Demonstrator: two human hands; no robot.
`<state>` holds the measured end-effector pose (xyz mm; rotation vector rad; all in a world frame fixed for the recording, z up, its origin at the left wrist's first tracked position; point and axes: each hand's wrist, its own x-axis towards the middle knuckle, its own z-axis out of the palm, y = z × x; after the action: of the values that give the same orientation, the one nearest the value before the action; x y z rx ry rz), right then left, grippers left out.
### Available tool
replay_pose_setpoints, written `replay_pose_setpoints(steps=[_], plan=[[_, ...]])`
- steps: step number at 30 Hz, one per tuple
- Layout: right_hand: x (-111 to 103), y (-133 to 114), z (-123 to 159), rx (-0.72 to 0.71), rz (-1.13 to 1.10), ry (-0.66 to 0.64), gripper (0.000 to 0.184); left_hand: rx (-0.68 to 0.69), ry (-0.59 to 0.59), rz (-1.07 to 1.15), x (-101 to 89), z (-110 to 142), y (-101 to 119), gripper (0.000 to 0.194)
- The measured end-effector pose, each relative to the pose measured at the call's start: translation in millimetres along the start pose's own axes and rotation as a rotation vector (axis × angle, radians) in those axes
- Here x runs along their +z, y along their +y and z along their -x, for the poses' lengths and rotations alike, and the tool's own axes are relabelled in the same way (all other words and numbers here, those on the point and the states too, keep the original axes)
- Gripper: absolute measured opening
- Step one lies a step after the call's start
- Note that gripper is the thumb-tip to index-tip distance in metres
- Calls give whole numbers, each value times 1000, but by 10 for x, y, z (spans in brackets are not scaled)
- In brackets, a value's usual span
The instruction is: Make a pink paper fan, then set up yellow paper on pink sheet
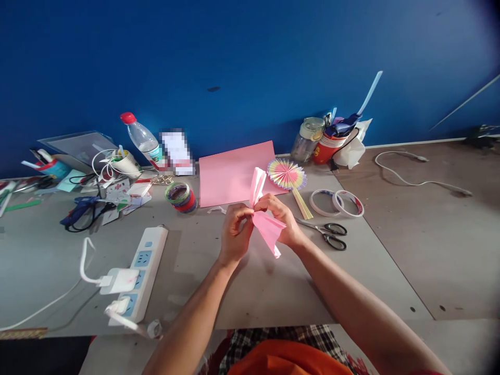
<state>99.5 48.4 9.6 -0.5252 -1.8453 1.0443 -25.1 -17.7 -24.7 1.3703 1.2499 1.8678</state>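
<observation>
A folded piece of pink paper (267, 229) is pinched at its middle, its two ends fanning out above and below. My left hand (237, 232) grips it from the left with thumb and forefinger. On the other side my right hand (283, 219) has its fingers closed around the same paper, some of them hidden behind it. Just beyond lies a pink sheet (230, 174) flat on the table. To the right of it rests a pleated paper fan (288, 174) with a yellow handle. Scissors (328, 233) with black handles lie right of my right hand.
Two tape rolls (349, 203) overlap near the scissors. A power strip (150, 260) with plugged-in chargers occupies the left front. Behind stand a plastic bottle (142, 138), a stack of coloured tape (182, 198), a glass jar (307, 143) and a red cup (328, 148). A glue gun (82, 210) lies left.
</observation>
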Motion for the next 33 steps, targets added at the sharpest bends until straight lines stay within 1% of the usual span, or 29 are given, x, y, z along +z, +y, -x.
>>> replay_pose_setpoints(steps=[4, 7, 9, 12, 17, 20, 24, 26, 28, 33], plan=[[-3, 28, -2, -1, -11, 15, 7, 111, -86, -93, -15, -23, 64, 31], [-2, 42, -1, -12, -4, 12, 5, 133, -124, -160, -39, -40, 116, 33], [-2, 40, -1, -11, 16, 8, 5, 103, -129, -144, -66, -54, 151, 30], [-2, 25, -5, -15, 35, -8, 6, 19, -121, -64, -109, -84, 207, 21], [-3, 14, -5, 4, 83, -52, 6, -52, -71, 22, -145, -139, 243, 13], [-7, 27, 3, -8, 102, -74, 4, -78, -81, 32, -147, -155, 247, 12], [-16, 40, 9, -22, 121, -92, 7, -111, -110, -4, -168, -167, 283, 9], [-18, 38, 9, -22, 133, -87, 8, -135, -136, -5, -194, -177, 308, 9], [-18, 34, 7, -28, 143, -83, 7, -150, -178, -1, -229, -190, 333, 14], [-33, 22, 6, -43, 172, -91, 6, -110, -360, -51, -316, -224, 383, 27]])
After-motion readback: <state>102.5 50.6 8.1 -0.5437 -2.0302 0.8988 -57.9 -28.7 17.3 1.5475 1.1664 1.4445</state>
